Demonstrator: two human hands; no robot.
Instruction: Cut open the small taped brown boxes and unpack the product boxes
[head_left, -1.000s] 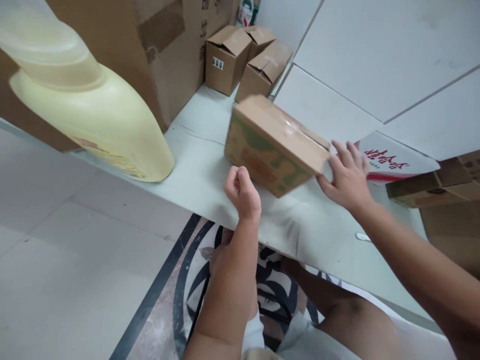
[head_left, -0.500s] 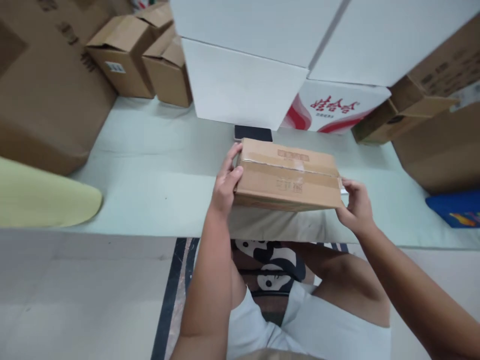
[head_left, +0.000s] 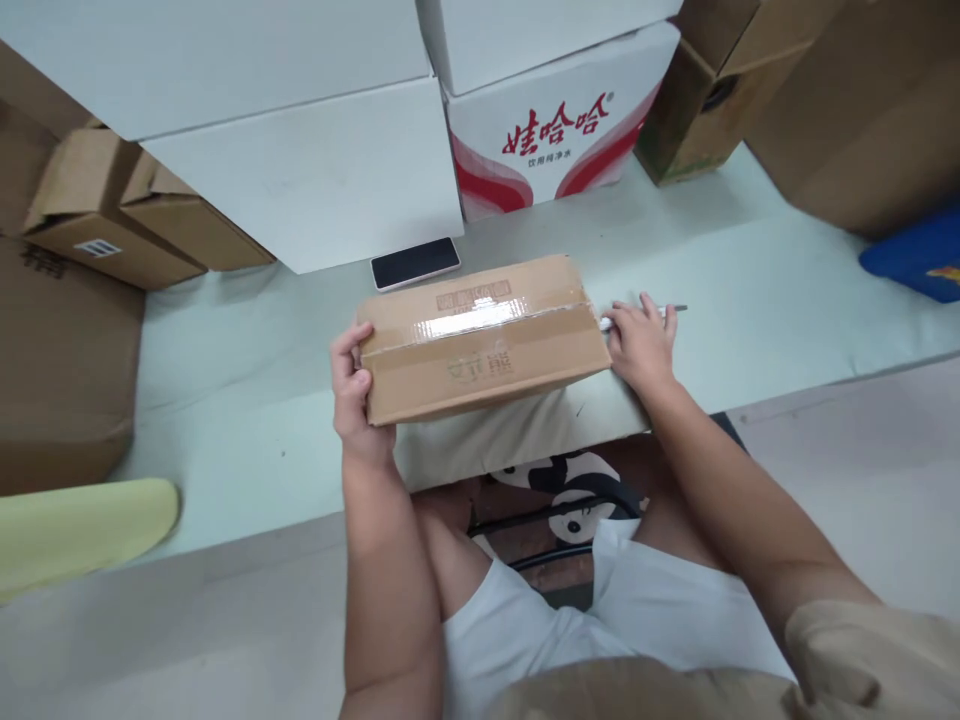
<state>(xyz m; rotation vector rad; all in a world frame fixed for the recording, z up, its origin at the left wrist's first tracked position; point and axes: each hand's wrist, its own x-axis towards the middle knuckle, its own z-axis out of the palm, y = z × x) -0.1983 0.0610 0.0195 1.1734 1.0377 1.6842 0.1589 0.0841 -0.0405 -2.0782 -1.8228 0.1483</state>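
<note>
A taped cardboard box [head_left: 480, 335] is tilted toward me at the table's front edge, a strip of clear tape along its top seam. My left hand [head_left: 352, 385] grips its left end, thumb on the near side and fingers at the far side. Just off the box's right end, my right hand [head_left: 641, 340] has its fingers closed over a slim white tool with a grey tip [head_left: 679, 308], like a pen or a knife; most of it is hidden under the fingers. Behind the box lies a black-screened phone [head_left: 416, 264].
White cartons [head_left: 322, 170] are stacked at the back, one with red lettering [head_left: 559, 135]. Brown boxes [head_left: 112, 215] stand at the left, another brown box [head_left: 697, 110] at the right. A yellow-green roll [head_left: 90, 525] lies front left, a blue item [head_left: 915, 255] far right.
My right hand has left the box's right end and taken hold of the slim tool beside it. My left hand still holds the box. The view has turned to the right.
</note>
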